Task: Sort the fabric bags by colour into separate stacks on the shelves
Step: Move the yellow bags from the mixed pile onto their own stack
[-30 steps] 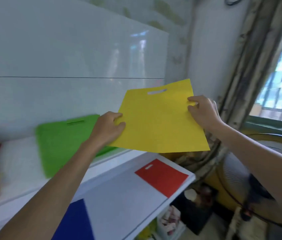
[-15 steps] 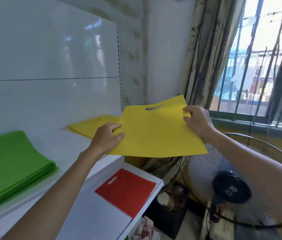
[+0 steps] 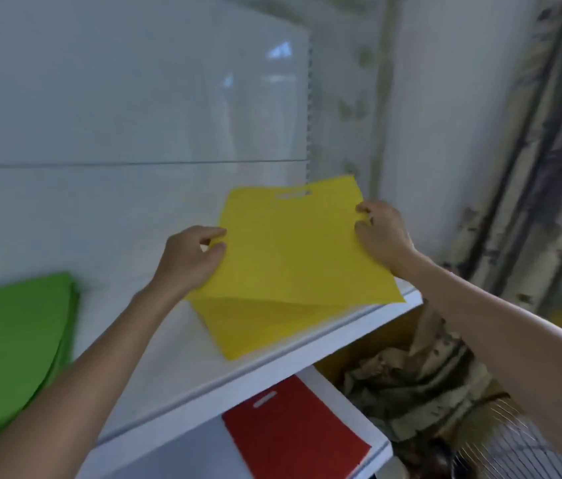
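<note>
I hold a flat yellow fabric bag (image 3: 293, 247) with a cut-out handle slot by its two side edges. My left hand (image 3: 191, 259) pinches its left edge and my right hand (image 3: 381, 233) pinches its right edge. The bag hangs just above a yellow stack (image 3: 255, 326) lying on the upper white shelf (image 3: 272, 371), its far end low over the stack and its near edge lifted. A green stack (image 3: 10, 344) lies on the same shelf at the left. A red bag (image 3: 293, 433) lies on the lower shelf (image 3: 376, 447).
A glossy white back panel (image 3: 134, 115) rises behind the upper shelf. To the right hang a worn curtain (image 3: 528, 150) and crumpled cloth (image 3: 421, 385) below the shelf end. A wire fan grille (image 3: 514, 440) sits at the bottom right.
Both hands carried the yellow bag forward and down over the yellow stack on the upper shelf. The view swung left, so the window and fan slid mostly out of sight.
</note>
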Action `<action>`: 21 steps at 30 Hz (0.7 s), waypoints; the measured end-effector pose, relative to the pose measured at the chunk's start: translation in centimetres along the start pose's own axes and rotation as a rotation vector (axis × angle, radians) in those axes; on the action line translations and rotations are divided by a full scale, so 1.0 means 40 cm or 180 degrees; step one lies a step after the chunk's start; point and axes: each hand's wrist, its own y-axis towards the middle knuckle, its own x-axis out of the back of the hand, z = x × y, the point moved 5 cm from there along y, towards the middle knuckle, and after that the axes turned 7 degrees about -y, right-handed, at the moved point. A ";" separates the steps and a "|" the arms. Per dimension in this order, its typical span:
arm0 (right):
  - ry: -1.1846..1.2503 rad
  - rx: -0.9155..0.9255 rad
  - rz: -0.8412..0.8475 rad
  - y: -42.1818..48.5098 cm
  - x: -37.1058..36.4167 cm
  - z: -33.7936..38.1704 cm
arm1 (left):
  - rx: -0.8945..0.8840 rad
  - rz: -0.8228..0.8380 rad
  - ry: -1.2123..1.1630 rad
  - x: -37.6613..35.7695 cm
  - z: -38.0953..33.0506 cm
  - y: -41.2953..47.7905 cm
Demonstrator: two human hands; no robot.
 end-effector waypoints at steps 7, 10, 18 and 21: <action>0.0297 0.0917 0.0596 0.146 -0.187 0.084 | 0.0607 -0.0693 0.0322 0.013 0.078 -0.021; 0.0374 0.0986 0.0904 0.166 -0.264 0.077 | 0.0852 -0.0749 0.0480 -0.011 0.102 -0.055; 0.0201 0.0699 0.2050 0.102 -0.460 0.010 | 0.1486 -0.0138 0.0713 -0.078 0.171 -0.122; 0.0229 0.0706 0.1976 0.105 -0.471 0.012 | 0.1453 -0.0082 0.0812 -0.078 0.170 -0.123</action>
